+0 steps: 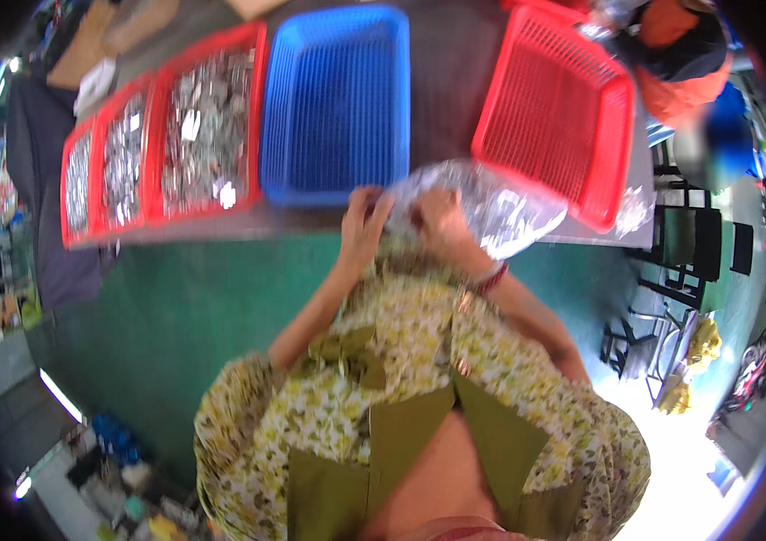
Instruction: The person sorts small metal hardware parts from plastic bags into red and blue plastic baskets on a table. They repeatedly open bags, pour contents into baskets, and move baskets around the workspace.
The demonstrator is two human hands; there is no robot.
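A clear plastic bag (509, 207) lies crumpled at the table's front edge, partly over the near side of the red basket. My left hand (363, 230) is at the bag's left edge, just in front of the blue basket (336, 194). Its thumb and fingers are closed on the film there. My right hand (444, 227) is at the bag too, with bent fingers gripping the plastic. Whether those fingers are inside the bag or outside is blurred. The blue basket shows nothing in it.
Left of the blue basket stand several red baskets (256, 117) filled with small shiny packets (207, 135). A red basket (622, 117) stands tilted at the right. Beyond it is an orange and black bundle (685, 54). Dark chairs (689, 243) stand right of the table.
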